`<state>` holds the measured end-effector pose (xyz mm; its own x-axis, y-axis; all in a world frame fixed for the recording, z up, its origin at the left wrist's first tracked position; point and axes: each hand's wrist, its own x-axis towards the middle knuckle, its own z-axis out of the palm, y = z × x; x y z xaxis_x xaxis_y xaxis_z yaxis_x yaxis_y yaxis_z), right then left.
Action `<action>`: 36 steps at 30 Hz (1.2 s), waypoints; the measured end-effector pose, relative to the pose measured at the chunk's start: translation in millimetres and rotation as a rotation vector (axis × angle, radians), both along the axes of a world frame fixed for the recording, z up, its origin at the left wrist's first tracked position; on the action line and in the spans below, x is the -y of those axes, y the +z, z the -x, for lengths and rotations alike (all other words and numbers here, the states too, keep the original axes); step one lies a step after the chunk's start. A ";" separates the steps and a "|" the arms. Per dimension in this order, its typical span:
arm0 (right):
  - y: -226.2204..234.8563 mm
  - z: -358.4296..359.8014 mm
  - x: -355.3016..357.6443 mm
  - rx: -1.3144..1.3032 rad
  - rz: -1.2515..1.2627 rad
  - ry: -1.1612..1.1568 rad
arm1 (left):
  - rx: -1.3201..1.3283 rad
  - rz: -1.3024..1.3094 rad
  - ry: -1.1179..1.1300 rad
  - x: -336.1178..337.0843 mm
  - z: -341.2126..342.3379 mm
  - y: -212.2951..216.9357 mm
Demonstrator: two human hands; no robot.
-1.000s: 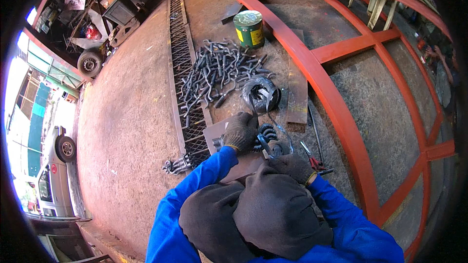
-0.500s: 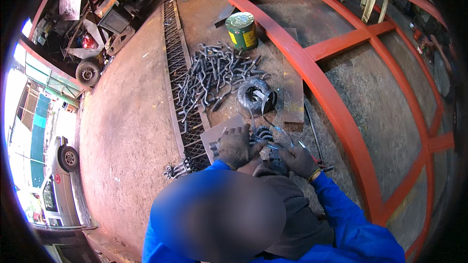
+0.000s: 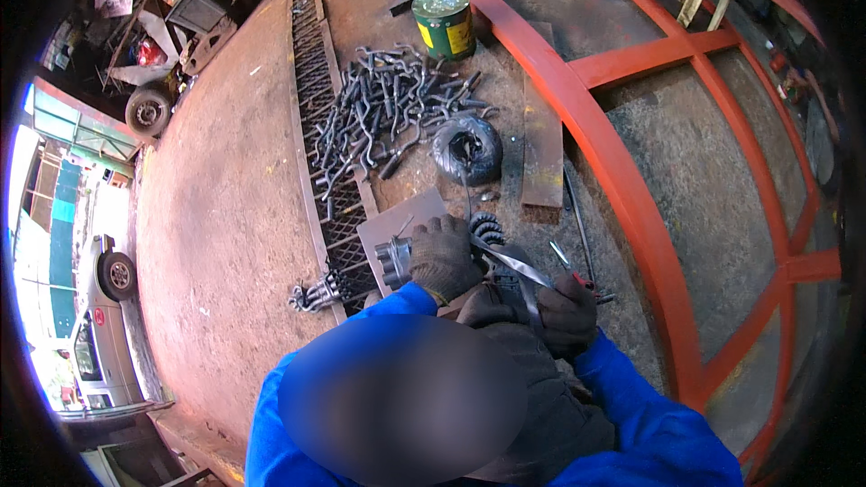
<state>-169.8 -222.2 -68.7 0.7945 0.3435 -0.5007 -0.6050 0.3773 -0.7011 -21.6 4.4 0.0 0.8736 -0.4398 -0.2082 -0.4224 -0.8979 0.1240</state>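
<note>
Both gloved hands have drawn nearer the body. Left hand [image 3: 442, 257] is clamped on a grey metal bundle [image 3: 394, 260] over the flat plate [image 3: 397, 225]; right hand [image 3: 564, 311] grips a shiny steel strip [image 3: 512, 261], fingers curled shut.

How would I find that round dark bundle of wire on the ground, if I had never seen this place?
Start at the big orange steel frame lying on the concrete floor. Just outside its left bar lies a heap of bent grey metal rods. The wire coil sits at the heap's lower right: a black ring, the only round bundle among the rods.
</note>
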 end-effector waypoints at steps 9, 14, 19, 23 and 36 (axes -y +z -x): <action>110.4 -122.5 -42.6 0.644 -0.426 -0.689 | 0.062 0.068 0.018 -8.3 2.9 1.3; 124.6 -122.8 -31.8 0.970 0.576 -0.876 | 0.001 0.066 0.019 -6.5 0.6 -2.2; 87.3 -66.5 -34.0 1.012 1.524 -0.144 | 0.048 0.114 0.011 -11.2 -0.7 -9.4; 32.6 -47.4 -29.5 0.614 1.238 0.238 | -0.022 0.017 0.046 -1.7 -5.5 3.1; -10.3 25.9 -4.6 0.416 0.938 0.363 | -0.064 -0.079 0.126 0.0 -7.8 13.2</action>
<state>-195.7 -217.6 -78.9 0.8909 0.2135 -0.4009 -0.2206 -0.5681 -0.7928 -13.8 4.4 13.2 0.9049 -0.3073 -0.2945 -0.2992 -0.9514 0.0736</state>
